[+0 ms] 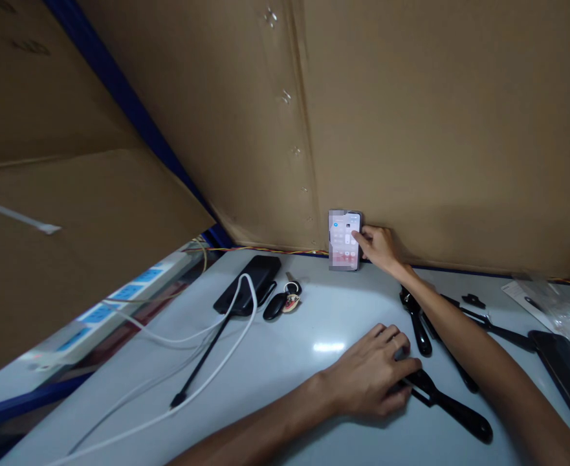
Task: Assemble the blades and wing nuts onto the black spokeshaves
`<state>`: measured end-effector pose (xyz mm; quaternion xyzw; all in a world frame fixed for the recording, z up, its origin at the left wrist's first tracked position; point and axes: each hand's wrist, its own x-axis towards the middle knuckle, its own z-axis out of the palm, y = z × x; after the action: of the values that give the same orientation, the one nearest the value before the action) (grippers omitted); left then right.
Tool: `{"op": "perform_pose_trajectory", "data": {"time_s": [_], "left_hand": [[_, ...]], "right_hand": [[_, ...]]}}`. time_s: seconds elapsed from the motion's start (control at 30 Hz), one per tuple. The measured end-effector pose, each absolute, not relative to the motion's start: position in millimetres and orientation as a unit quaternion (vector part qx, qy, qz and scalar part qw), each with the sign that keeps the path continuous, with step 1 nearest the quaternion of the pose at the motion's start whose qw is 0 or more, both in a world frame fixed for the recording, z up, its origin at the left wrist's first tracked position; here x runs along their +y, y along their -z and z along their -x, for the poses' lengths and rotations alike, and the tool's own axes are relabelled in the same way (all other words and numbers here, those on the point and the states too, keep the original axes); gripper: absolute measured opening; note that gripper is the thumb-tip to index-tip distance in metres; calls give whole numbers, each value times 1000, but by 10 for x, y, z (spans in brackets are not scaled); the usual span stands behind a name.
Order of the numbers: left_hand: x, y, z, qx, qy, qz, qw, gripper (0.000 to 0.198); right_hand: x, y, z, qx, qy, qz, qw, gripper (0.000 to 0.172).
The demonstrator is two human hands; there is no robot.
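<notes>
My left hand (374,372) is closed over the head end of a black-handled tool (459,408) lying low over the grey tabletop. The palm hides most of that end; the handle points down to the right. Further back, my right hand (380,247) reaches a smartphone (345,243) that leans upright against the cardboard wall. One fingertip touches its lit screen, while the other fingers are bent near the phone's right edge. Under my right forearm lie more black-handled tools, one with its handle (420,333) beside the arm and another (503,333) to the right.
A black power bank (248,285) with a white cable (207,382) lies left, beside keys (289,299) with a dark fob. A white power strip (120,304) runs along the left edge. At right are a dark phone-like slab (563,369) and clear plastic packaging (556,304).
</notes>
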<state>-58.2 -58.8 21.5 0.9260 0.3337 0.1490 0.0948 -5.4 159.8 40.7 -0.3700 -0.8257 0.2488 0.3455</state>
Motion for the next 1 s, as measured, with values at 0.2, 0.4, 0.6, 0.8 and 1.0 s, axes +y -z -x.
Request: {"op": "perform_pose_trajectory", "data": {"time_s": [0.2, 0.4, 0.6, 0.8, 1.0], "left_hand": [[-590, -218, 580, 335, -143, -927, 92, 33], [-591, -210, 582, 335, -148, -926, 94, 32], [-593, -224, 584, 333, -146, -927, 94, 32], [-590, -214, 581, 336, -144, -926, 91, 34], [-590, -196, 583, 338, -143, -926, 93, 34]], "right_hand": [[1587, -424, 54, -828, -243, 369, 346, 27], [1568, -444, 45, -828, -235, 372, 347, 31], [1566, -445, 45, -829, -233, 374, 345, 31], [1583, -429, 51, -830, -235, 370, 346, 29], [1585, -424, 52, -829, -237, 372, 344, 27]]}}
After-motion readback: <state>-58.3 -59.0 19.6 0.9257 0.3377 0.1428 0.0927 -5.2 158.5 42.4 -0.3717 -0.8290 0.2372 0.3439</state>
